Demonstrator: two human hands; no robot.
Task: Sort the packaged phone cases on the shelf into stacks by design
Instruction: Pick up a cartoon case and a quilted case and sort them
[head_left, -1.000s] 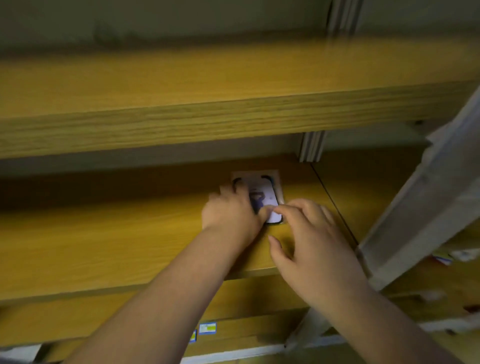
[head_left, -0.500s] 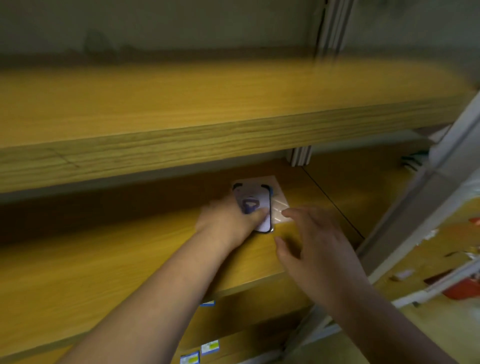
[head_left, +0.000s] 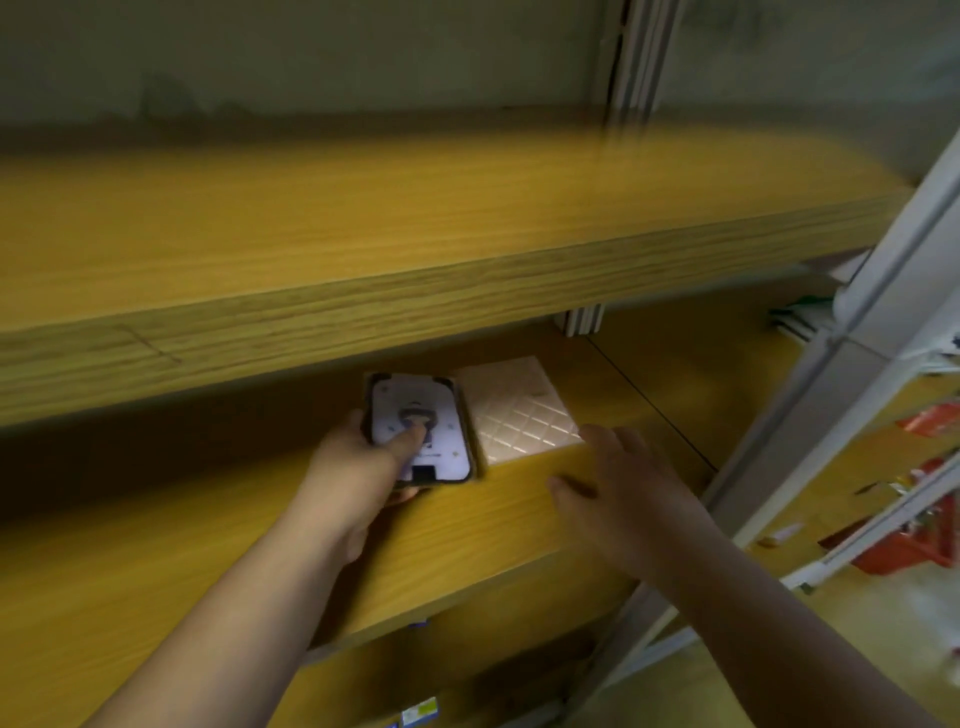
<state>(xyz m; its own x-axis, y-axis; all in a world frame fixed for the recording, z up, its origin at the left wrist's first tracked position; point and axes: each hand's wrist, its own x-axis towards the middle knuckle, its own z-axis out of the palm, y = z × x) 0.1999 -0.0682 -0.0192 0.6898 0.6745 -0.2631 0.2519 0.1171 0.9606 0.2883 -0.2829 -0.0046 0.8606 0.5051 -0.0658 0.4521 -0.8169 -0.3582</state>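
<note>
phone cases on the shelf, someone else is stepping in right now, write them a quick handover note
Left hand: grips the cartoon-print phone case, thumb on its face, lifted slightly at the wooden shelf.
Right hand: open, holding nothing, fingertips at the near edge of the quilted pink case.
Done: the two designs lie apart, side by side.
Left: set the cartoon-print case down as its own stack; no other cases are in view.

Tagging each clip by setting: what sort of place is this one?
Probably a shop's stockroom or retail aisle. Long wooden shelves hang on white metal uprights, the left hand grips a packaged phone case beside a quilted pink one, and small labels mark a lower shelf edge.
</note>
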